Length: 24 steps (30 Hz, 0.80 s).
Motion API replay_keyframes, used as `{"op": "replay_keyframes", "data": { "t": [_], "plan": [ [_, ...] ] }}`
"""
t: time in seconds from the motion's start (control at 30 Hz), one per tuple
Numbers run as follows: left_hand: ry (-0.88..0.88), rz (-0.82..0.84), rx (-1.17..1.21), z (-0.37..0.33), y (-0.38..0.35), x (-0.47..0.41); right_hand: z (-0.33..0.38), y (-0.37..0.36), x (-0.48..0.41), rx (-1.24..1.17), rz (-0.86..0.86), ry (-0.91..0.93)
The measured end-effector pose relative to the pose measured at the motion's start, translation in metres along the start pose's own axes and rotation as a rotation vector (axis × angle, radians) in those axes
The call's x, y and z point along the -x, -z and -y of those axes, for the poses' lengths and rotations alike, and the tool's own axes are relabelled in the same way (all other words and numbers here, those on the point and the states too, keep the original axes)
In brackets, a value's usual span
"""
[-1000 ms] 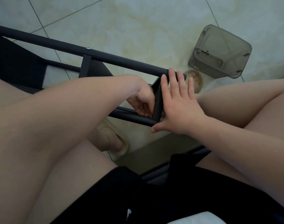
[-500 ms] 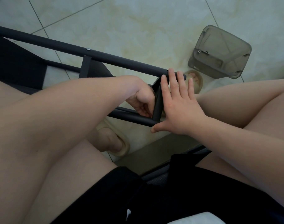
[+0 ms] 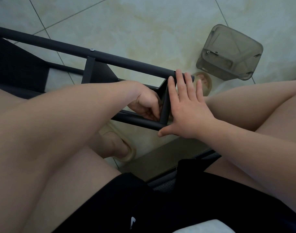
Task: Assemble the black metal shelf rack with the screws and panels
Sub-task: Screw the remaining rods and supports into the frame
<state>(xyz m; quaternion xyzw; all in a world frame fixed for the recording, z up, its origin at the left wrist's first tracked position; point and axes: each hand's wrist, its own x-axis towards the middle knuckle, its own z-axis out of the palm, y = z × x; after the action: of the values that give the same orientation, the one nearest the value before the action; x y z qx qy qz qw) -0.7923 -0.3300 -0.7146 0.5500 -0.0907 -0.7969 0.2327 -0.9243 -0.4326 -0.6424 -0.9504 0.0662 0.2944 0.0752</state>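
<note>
The black metal shelf rack (image 3: 110,55) lies on its side across the tiled floor, two long tubes running from upper left to centre. A short black end panel (image 3: 164,105) joins the tubes at their right ends. My right hand (image 3: 189,106) lies flat against the outer side of that panel, fingers straight, thumb under the lower tube. My left hand (image 3: 146,102) reaches inside the frame with curled fingers pinching something small at the panel's inner face; what it pinches is hidden. A silver screw head (image 3: 92,49) shows on the upper tube.
A smoky clear plastic container (image 3: 229,52) with a small screw inside lies on the floor at upper right. My bare legs and beige slippers (image 3: 125,153) flank the rack. Black fabric-covered panels (image 3: 17,68) fill the rack's left part.
</note>
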Motion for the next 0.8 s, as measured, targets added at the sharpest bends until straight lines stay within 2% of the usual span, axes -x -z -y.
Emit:
{"op": "replay_keyframes", "data": {
  "t": [0.13,0.23,0.4,0.8],
  "plan": [
    [0.082,0.042,-0.076,-0.003,0.008,0.002,0.001,0.001,-0.001,0.007,-0.005,-0.005],
    [0.127,-0.001,-0.185,-0.008,0.010,0.001,0.000,0.003,-0.003,0.004,-0.001,-0.012],
    [0.169,0.002,-0.167,-0.011,0.007,-0.006,0.002,0.000,-0.001,0.000,-0.001,-0.003],
    [0.007,-0.007,-0.012,-0.004,0.001,-0.004,-0.002,0.002,-0.003,-0.003,0.011,-0.003]
  ]
}}
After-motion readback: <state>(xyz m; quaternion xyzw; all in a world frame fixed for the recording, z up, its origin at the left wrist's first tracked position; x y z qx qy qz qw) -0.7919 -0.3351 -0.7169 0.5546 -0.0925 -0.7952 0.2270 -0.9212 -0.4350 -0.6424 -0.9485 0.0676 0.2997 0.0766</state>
